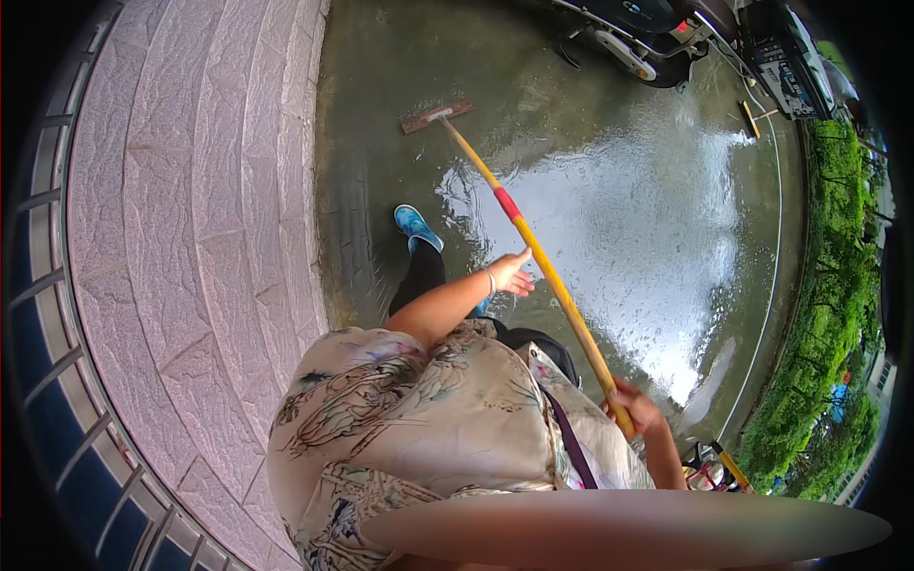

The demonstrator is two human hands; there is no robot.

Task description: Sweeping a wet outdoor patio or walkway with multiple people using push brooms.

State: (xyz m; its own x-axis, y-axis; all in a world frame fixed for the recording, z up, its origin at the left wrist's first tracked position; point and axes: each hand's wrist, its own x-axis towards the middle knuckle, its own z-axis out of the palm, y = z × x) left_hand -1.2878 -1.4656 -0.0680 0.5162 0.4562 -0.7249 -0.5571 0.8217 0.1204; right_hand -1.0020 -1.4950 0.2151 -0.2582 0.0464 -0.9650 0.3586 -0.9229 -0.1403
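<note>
A long-handled push broom [546, 268] with a yellow pole and a red band runs diagonally in front of me. Its wide brownish head [437, 117] rests on wet paving near the stone wall; whether it has bristles or a blade is unclear. Close to the pole's upper end, my right hand [637, 408] is closed around it. Beside the middle of the pole is my left hand [511, 274], fingers spread and not wrapped around it. The thumb tip is at the pole's edge; contact cannot be made out. A blue boot [415, 225] is on the wet ground.
A rough stone-block wall [214, 178] rises at left, with barred windows beyond. A parked scooter [635, 43] stands ahead. Another broom head [750, 120] lies near a pale hose [775, 235]. Green hedges [832, 250] line the right. Water [607, 214] covers the paving.
</note>
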